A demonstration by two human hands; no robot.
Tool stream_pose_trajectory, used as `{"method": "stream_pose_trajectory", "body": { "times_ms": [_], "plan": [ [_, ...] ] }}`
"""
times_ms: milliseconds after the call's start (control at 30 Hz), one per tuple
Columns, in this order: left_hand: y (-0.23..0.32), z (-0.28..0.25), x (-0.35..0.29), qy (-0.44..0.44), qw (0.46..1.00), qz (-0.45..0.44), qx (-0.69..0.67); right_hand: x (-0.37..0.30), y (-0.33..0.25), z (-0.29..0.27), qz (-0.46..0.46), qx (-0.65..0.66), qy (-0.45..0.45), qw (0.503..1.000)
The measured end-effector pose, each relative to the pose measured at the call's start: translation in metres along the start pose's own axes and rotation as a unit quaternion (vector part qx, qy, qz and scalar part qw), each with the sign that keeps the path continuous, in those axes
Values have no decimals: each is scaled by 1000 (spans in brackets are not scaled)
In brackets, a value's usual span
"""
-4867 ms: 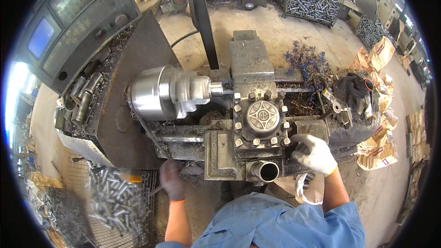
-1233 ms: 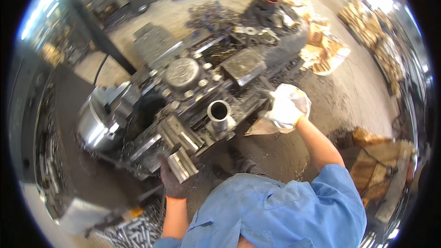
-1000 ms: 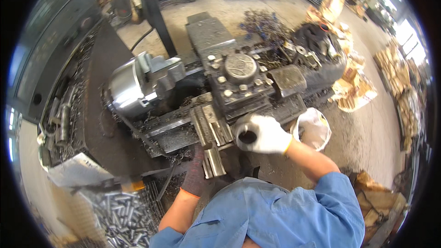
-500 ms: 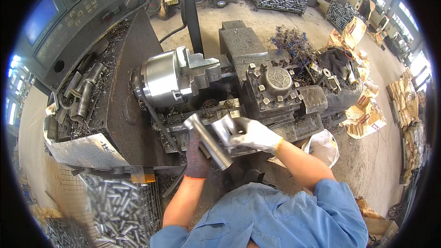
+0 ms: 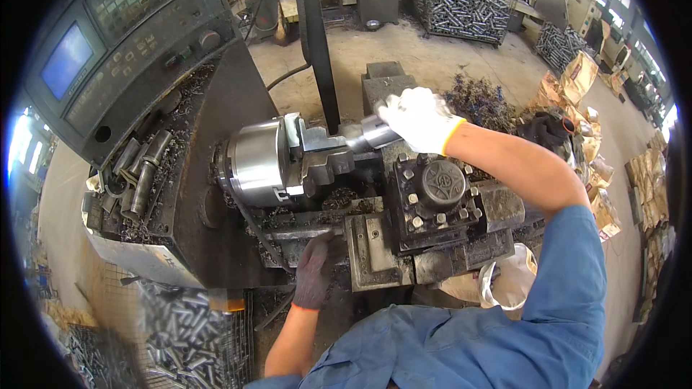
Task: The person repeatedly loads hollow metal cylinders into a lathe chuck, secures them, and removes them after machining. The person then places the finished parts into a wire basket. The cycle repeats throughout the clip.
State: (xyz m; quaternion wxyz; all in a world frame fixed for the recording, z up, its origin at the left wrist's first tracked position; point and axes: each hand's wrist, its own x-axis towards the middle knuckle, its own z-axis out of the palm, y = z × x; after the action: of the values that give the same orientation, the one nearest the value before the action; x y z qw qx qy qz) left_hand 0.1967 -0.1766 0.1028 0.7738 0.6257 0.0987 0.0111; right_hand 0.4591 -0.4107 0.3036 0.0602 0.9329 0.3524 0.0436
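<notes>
My right hand (image 5: pixel 418 119), in a white glove, grips a shiny metal tube (image 5: pixel 376 132) by its right end. The tube lies roughly level at the jaws (image 5: pixel 324 155) of the lathe chuck (image 5: pixel 256 162), its far end close to them; whether it touches them I cannot tell. My left hand (image 5: pixel 314 270), in a dark glove with an orange cuff, is low at the front of the lathe bed, left of a metal slide block (image 5: pixel 373 248). Its fingers blend into the dark machine, so their grip is unclear. Right of the chuck stands the bolted tool post (image 5: pixel 441 184).
A control panel (image 5: pixel 115 57) with a lit screen rises at the left. Metal bars (image 5: pixel 148 173) lie among shavings on the ledge below it. A wire basket of metal tubes (image 5: pixel 191 331) stands at lower left. Tangled shavings (image 5: pixel 476 101) and a white bag (image 5: pixel 509 277) are at the right.
My right hand has moved up and away from me, bringing a tube to the chuck jaws. My left hand, which held a flanged tube, shows none now and sits lower.
</notes>
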Motion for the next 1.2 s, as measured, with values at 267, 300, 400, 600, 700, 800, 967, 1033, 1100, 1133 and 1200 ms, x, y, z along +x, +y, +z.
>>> {"method": "stream_pose_trajectory", "body": {
  "times_ms": [267, 300, 400, 600, 700, 800, 967, 1033, 1100, 1133, 1200],
  "plan": [
    [-87, -131, -113, 293, 933, -45, -203, 76, 0, 99, -74, 127, -244, 959],
    [-90, -149, -123, 318, 923, -18, -215, 80, -1, 102, -93, 169, -228, 954],
    [-98, -188, -141, 437, 873, 32, -215, 85, 1, 102, -79, 199, -226, 950],
    [-87, -238, -156, 417, 833, -9, -362, 81, -1, 99, -50, 151, -240, 957],
    [-91, -254, -160, 432, 852, 18, -295, 87, -12, 101, -75, 200, -204, 955],
    [-108, -267, -161, 424, 848, 29, -317, 88, -22, 98, -104, 228, -148, 957],
    [-128, -271, -158, 521, 830, 47, 195, 33, -26, 55, -23, 246, -31, 969],
    [-115, -262, -163, 444, 806, 16, 391, -15, -37, 29, 1, 313, 50, 949],
    [-86, -244, -165, 534, 804, 19, 260, -71, -59, 5, -17, 324, 134, 936],
    [-65, -231, -164, 556, 798, 64, 222, -100, -73, -3, -45, 302, 194, 932],
    [-14, -198, -151, 553, 725, 240, 331, -148, -99, -6, -80, 379, 255, 886]
  ]
}}
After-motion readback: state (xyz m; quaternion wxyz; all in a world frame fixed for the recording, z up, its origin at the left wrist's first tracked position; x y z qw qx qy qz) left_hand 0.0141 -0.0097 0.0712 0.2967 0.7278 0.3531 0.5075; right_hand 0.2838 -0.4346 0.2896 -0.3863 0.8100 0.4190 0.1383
